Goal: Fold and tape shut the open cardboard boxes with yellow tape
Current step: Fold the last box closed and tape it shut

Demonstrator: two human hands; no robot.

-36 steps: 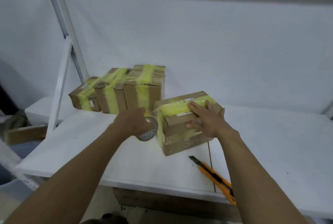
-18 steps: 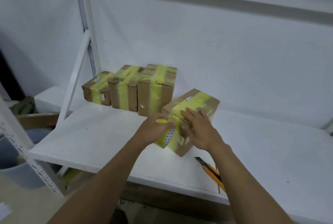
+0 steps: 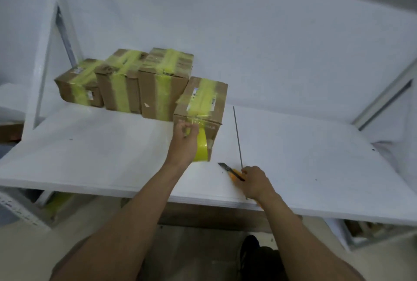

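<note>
left hand (image 3: pixel 184 143): glossy yellow tape roll (image 3: pixel 201 146) | right hand (image 3: pixel 255 182): orange cutter (image 3: pixel 233 171)

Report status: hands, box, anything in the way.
Left hand holding tape roll against box. Right hand on knife. Tape uncut. Nothing blocking.
</note>
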